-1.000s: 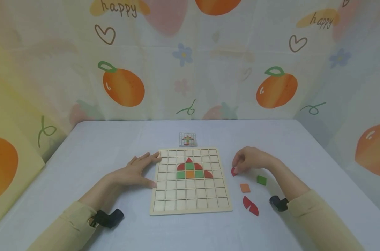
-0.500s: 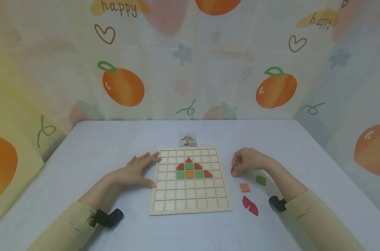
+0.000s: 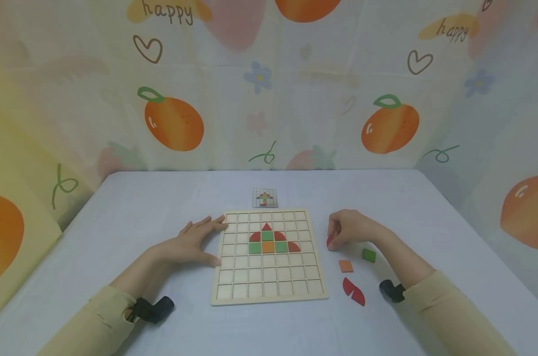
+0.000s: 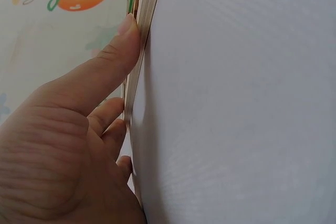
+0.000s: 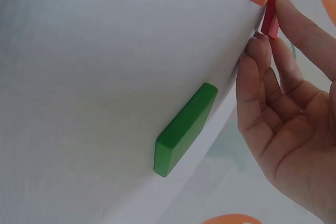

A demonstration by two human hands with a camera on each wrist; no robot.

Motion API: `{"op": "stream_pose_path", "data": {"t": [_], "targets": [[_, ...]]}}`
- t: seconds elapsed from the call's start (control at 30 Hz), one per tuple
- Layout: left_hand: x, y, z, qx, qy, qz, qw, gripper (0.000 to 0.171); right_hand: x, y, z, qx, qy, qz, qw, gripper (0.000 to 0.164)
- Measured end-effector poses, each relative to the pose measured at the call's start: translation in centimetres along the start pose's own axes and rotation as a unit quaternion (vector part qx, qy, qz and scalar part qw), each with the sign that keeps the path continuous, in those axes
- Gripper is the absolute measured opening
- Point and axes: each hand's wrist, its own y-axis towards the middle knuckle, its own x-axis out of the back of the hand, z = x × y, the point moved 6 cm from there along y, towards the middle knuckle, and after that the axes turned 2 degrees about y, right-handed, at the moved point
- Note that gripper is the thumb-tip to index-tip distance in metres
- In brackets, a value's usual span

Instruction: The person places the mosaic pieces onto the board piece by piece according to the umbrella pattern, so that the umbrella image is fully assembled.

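A wooden grid board (image 3: pixel 246 274) lies flat in the middle of the table, with red, green and orange pieces set in its upper middle cells. My left hand (image 3: pixel 186 246) rests at the board's left edge, fingers and thumb spread and touching it. Right of the board, my right hand (image 3: pixel 351 228) pinches a red piece (image 5: pixel 270 17) between thumb and fingers, low over the table; the fingers partly cover it. Close to that hand lie a green square piece (image 3: pixel 369 255) and an orange square piece (image 3: pixel 346 266).
Two red curved pieces (image 3: pixel 353 291) lie touching or nearly so, right of the board's lower corner. A small printed card (image 3: pixel 265 198) with a coloured grid pattern sits just behind the board. A patterned cloth (image 3: pixel 313 99) hangs behind the table (image 3: pixel 171 193).
Almost nothing differs. The right hand keeps its pinch on the red piece, with only a very slight shift, and the left hand stays at the board's edge.
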Motion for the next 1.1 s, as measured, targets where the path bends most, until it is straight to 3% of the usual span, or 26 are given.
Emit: {"op": "stream_pose_path", "data": {"t": [0.33,0.63,1.1], "targets": [[0.0,0.0,0.0,0.000,-0.003,0.000,1.0000,0.092,0.3,0.0,0.7,0.012,-0.004,-0.004,1.000,0.024],[0.0,0.0,0.1,0.002,-0.003,0.003,1.0000,0.092,0.8,0.0,1.3,0.022,0.022,0.000,0.999,0.006],[-0.1,0.0,0.3,-0.001,-0.006,-0.001,1.0000,0.090,0.5,1.3,3.9,0.050,0.104,-0.041,0.993,0.010]]}}
